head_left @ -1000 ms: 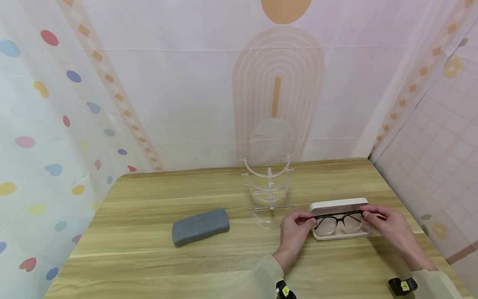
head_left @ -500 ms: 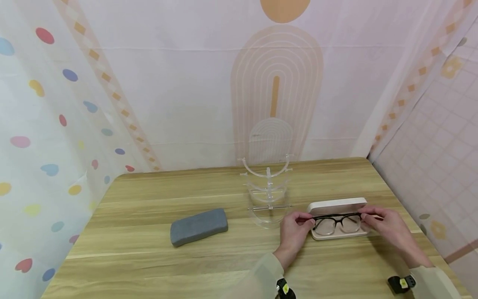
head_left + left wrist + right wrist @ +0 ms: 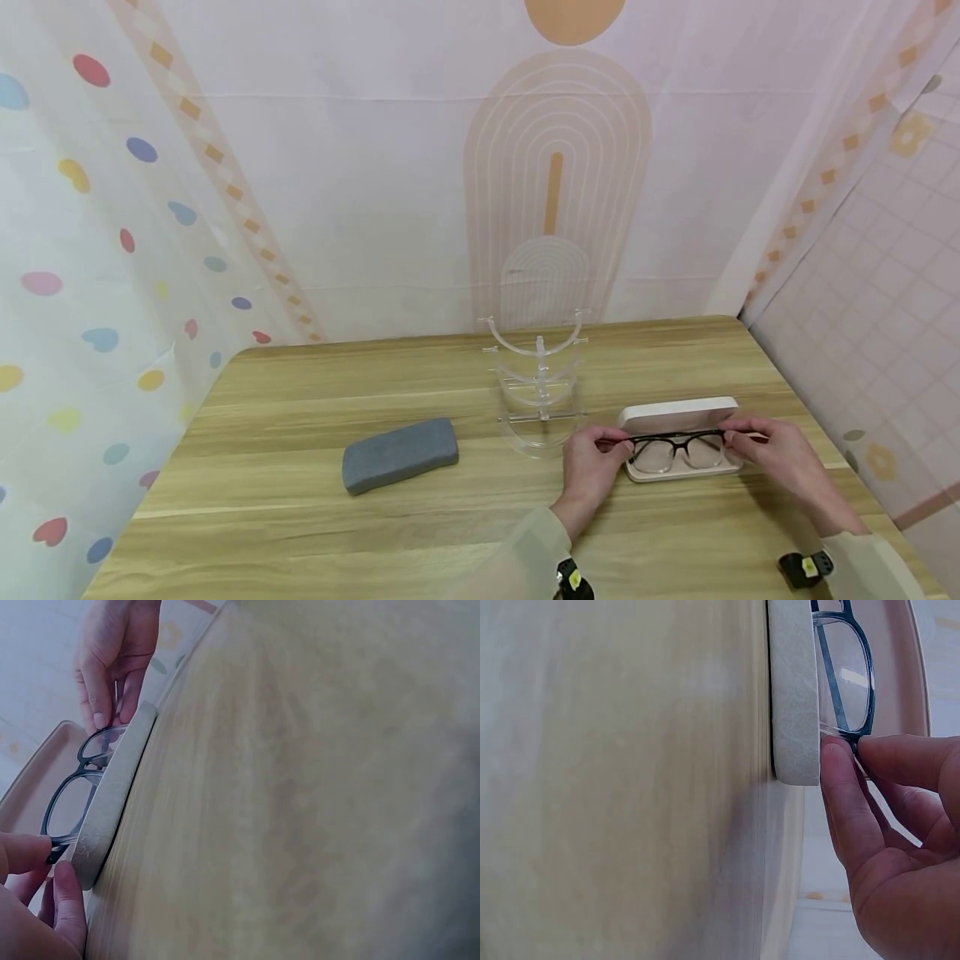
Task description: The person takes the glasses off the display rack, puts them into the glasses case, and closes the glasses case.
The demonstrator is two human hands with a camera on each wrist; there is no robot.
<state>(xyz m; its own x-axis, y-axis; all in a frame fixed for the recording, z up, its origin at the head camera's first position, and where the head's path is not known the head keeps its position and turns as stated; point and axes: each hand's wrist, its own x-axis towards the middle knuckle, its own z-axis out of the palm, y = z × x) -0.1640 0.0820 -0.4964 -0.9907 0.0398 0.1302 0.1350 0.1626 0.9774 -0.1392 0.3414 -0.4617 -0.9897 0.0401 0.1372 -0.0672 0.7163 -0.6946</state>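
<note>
Black-framed eyeglasses [image 3: 681, 443] with clear lenses lie partly inside an opened pale glasses case [image 3: 678, 408], whose lid stands up at the back. My left hand [image 3: 587, 471] pinches the left end of the frame between thumb and fingers. At the opposite end, my right hand [image 3: 783, 458] pinches the other corner. In the left wrist view the eyeglasses [image 3: 69, 802] sit low behind the case's front wall [image 3: 112, 802]. The right wrist view shows thumb and fingertips meeting at the frame's hinge corner, with a folded temple [image 3: 831, 679] visible behind the lens.
A clear acrylic eyeglasses stand [image 3: 542, 392] with several curved tiers stands left of the opened case. Farther left lies a closed grey glasses case [image 3: 401, 456]. All rest on a wood-grain table [image 3: 300, 533], with patterned curtains [image 3: 360, 183] behind and at both sides.
The eyeglasses have tilted and dropped slightly into the opened case, with both hands keeping their pinch. Afterwards they stay nearly still. The head view has shifted a little.
</note>
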